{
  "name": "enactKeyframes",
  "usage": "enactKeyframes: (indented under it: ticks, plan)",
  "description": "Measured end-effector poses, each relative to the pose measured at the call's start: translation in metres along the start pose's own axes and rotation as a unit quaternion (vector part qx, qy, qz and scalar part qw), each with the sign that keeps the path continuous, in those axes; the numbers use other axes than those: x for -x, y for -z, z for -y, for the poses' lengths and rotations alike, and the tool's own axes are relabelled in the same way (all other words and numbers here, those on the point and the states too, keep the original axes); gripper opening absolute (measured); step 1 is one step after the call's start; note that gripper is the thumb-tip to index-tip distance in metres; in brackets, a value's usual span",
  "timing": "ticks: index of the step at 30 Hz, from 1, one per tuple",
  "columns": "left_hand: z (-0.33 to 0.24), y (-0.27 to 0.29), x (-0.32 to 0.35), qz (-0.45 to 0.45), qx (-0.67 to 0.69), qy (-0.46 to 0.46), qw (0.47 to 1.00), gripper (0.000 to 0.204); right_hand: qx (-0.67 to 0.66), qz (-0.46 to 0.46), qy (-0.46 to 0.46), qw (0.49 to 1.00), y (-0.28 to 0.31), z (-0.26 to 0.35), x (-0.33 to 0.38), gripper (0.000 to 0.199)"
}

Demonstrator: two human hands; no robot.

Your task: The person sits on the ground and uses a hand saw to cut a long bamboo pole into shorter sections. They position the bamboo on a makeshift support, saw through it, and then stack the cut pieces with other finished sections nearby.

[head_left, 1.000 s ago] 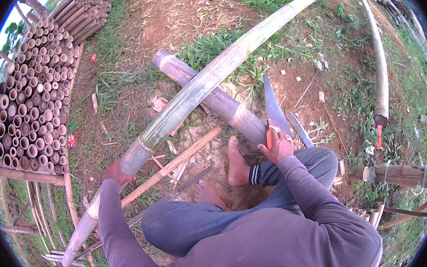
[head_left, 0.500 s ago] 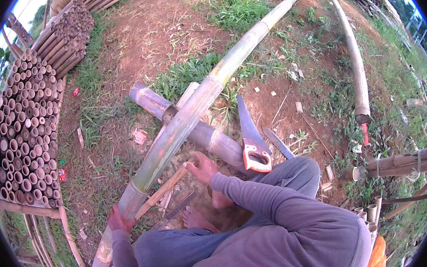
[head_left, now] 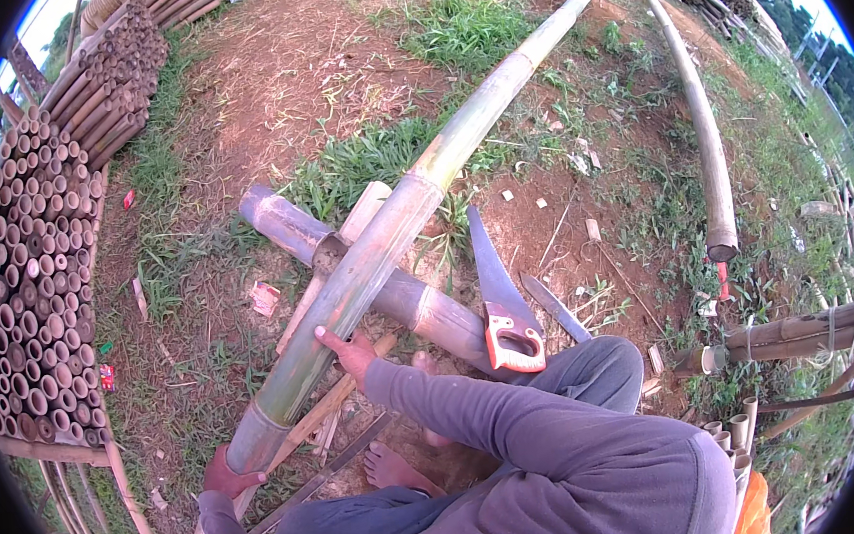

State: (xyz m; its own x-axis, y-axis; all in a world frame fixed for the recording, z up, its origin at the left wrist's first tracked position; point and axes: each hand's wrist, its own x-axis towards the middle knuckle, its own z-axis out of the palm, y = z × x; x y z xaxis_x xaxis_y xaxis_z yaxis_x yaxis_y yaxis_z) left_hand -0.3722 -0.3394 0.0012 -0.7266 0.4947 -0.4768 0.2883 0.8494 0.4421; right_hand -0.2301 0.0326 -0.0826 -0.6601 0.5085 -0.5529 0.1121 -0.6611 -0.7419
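A long greenish bamboo pole [head_left: 300, 372] slants from the lower left to the far right, lying across a thicker bamboo log [head_left: 441, 311]. My left hand [head_left: 231, 473] is wrapped round the pole near its lower end, thumb on the near side. Higher up, my right hand [head_left: 353, 355] grips the pole's near side with one digit laid over the top; its other fingers are partly hidden. Beneath that hand runs a split bamboo strip [head_left: 320, 408], reaching under the pole by my left hand. A long dark blade [head_left: 327, 468] lies beside my bare foot.
A handsaw [head_left: 505, 301] with an orange-edged handle leans on the log beside my knee, next to another blade [head_left: 556, 307]. Stacked bamboo tubes [head_left: 38, 298] stand at left. Another pole [head_left: 708, 165] and a lashed bamboo rail [head_left: 803, 328] are at right.
My right hand has left the end of the bamboo strip and moved left onto the pole. My left hand stays round the pole. The whole view has shifted slightly.
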Motion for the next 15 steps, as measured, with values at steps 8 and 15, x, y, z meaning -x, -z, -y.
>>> enactKeyframes:
  ticks: [8,15]
  plan:
    - [-0.013,-0.017,0.015,-0.056,-0.012,0.013,0.998,0.088,-0.135,0.011,-0.007,0.991,-0.001,0.025,0.012,0.076]
    - [-0.106,-0.037,0.002,0.03,-0.001,-0.011,1.0,0.091,-0.133,-0.117,-0.007,0.984,0.055,0.111,0.007,0.075]
